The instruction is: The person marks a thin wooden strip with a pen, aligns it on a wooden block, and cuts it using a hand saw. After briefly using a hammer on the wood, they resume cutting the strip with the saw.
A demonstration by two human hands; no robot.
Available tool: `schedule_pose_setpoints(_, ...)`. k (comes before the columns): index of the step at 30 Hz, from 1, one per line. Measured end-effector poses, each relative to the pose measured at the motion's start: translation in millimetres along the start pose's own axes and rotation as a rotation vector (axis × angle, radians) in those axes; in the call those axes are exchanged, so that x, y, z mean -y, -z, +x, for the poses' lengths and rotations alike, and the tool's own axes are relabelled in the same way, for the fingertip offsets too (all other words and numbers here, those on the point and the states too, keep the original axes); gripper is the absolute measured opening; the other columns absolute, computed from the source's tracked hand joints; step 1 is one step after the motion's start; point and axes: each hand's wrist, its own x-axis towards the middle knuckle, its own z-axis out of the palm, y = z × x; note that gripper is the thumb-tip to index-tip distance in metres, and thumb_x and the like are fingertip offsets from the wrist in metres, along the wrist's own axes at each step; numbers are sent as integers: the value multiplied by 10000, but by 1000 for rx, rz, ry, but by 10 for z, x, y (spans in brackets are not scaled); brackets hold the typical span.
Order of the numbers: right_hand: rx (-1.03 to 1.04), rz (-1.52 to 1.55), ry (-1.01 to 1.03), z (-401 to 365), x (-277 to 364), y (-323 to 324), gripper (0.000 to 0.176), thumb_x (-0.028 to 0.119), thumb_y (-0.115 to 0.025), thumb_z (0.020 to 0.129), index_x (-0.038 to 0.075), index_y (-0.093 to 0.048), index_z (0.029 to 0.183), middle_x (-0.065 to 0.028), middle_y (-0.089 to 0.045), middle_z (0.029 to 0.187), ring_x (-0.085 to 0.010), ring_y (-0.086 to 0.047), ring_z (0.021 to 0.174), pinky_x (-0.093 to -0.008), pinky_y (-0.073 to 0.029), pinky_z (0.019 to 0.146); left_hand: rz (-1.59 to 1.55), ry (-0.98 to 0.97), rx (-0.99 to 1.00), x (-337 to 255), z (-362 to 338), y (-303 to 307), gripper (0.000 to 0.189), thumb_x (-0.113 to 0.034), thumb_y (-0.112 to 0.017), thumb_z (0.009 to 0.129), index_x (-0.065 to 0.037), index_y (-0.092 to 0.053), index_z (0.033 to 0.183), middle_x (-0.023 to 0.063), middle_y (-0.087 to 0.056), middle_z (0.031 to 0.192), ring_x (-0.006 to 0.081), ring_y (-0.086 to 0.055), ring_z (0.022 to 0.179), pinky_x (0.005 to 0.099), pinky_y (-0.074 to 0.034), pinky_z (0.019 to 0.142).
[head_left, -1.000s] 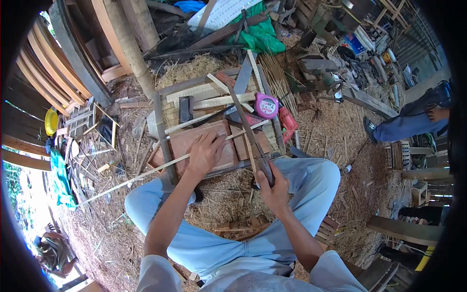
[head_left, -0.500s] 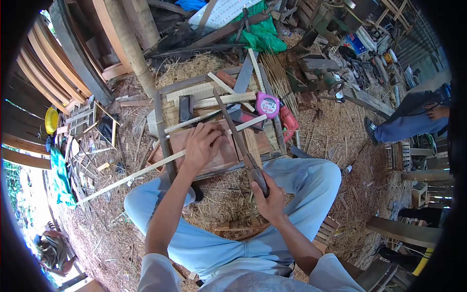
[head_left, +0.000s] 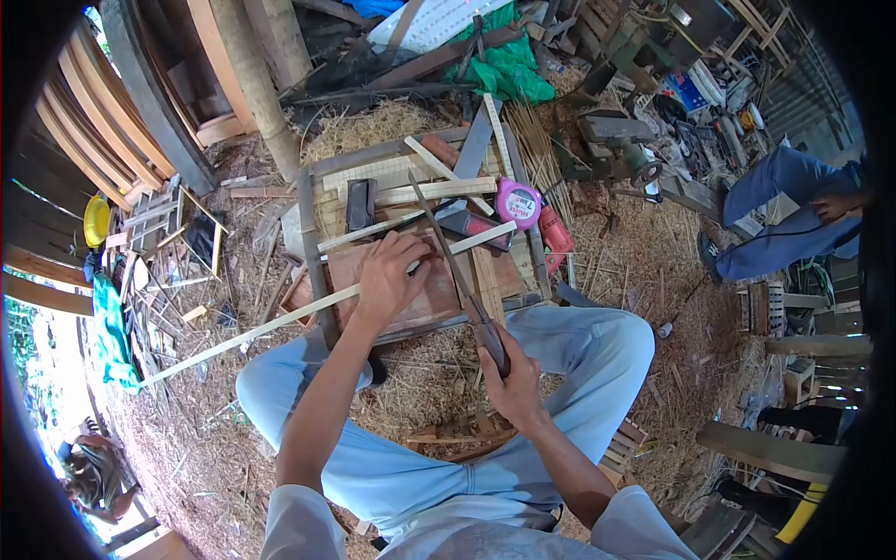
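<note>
A long thin wooden strip (head_left: 252, 332) runs diagonally over a reddish wooden board (head_left: 434, 297) on a low frame. My left hand (head_left: 390, 278) is closed round the strip and rests above the board. In my right hand (head_left: 509, 375) is the handle of a long, narrow dark blade (head_left: 443, 245), which lies across the strip to the right of my left hand. Beyond it are a pink tape measure (head_left: 518, 203), a dark block (head_left: 360, 205) and several short light sticks (head_left: 437, 190).
A red tool (head_left: 554, 233) lies right of the tape measure. A person's legs (head_left: 793, 210) show at the right edge, and another person (head_left: 98, 474) is at the lower left. Curved wooden pieces (head_left: 112, 117) lean at the upper left. Shavings cover the ground.
The blade has moved slightly back toward me along with my right hand. My left hand stays on the strip. The person at the right has shifted their legs.
</note>
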Motion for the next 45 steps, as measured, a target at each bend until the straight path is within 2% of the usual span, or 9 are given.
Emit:
schedule_pose_setpoints(8, 28, -81, -7, -591, 1, 306, 448, 137, -654, 946, -32, -566, 1351, -200, -734, 835, -340, -714, 611, -375, -563, 578, -52, -8, 6, 33, 12, -2, 147, -98, -755, 770, -52, -698, 897, 55, -654, 988, 267, -615, 990, 399, -472, 839)
schedule_pose_setpoints(11, -4, -97, 81, -444, -80, 220, 444, 144, -652, 951, -24, -563, 1352, -196, -713, 788, -348, -704, 603, -375, -556, 572, -106, 19, 77, 34, -22, 21, 138, -88, -753, 764, -46, -692, 881, 70, -636, 979, 285, -613, 997, 409, -474, 843)
schedule_pose_setpoints(16, 80, -56, -11, 427, 266, -104, 443, 141, -646, 956, -3, -544, 1362, -263, -678, 813, -375, -724, 686, -415, -554, 613, -102, 50, 76, 8, -25, 54, 137, -79, -749, 762, -42, -683, 875, 87, -601, 962, 309, -610, 1007, 431, -484, 869)
schedule_pose_setpoints(21, 56, -127, -17, -260, 31, 126, 462, 144, -650, 951, -28, -544, 1366, -255, -702, 844, -393, -716, 685, -406, -565, 632, -120, 36, 53, 35, -9, 22, 135, -76, -749, 766, -42, -674, 873, 87, -582, 960, 304, -600, 1007, 436, -488, 866)
schedule_pose_setpoints(27, 56, -114, -57, -340, 122, 126, 438, 140, -654, 944, -46, -573, 1332, -234, -709, 817, -346, -729, 651, -380, -556, 588, -125, -6, 26, 4, 29, 62, 142, -36, -760, 739, -23, -659, 838, 109, -563, 875, 327, -589, 883, 425, -488, 780)
schedule_pose_setpoints(33, 73, -86, -31, 200, 232, 12, 464, 148, -667, 940, -30, -567, 1357, -212, -710, 795, -330, -730, 653, -391, -557, 596, -130, 1, 17, -3, 38, 85, 114, -78, -747, 767, -39, -663, 833, 91, -566, 901, 305, -590, 933, 421, -494, 814)
schedule_pose_setpoints(39, 24, -120, -28, -645, -42, 299, 482, 148, -663, 942, 0, -558, 1388, -241, -706, 838, -365, -730, 687, -377, -564, 638, -121, 25, 4, 1, 12, 32, 125, -92, -757, 756, -40, -661, 815, 94, -566, 878, 311, -595, 919, 429, -498, 809)
schedule_pose_setpoints(42, 3, -150, 25, -180, 61, 77, 385, 154, -671, 945, -56, -607, 1260, -198, -727, 852, -286, -734, 683, -346, -556, 647, -130, 38, 43, 14, 21, 38, 132, -91, -761, 748, -40, -659, 815, 92, -572, 888, 308, -600, 927, 429, -504, 815)
schedule_pose_setpoints(45, -3, -62, 56, 454, 288, -142, 372, 170, -658, 961, -45, -600, 1259, -214, -710, 836, -332, -720, 678, -356, -544, 624, -101, 37, 51, 27, 21, 45, 132, -80, -758, 742, -40, -659, 819, 93, -578, 902, 307, -604, 940, 428, -508, 823)
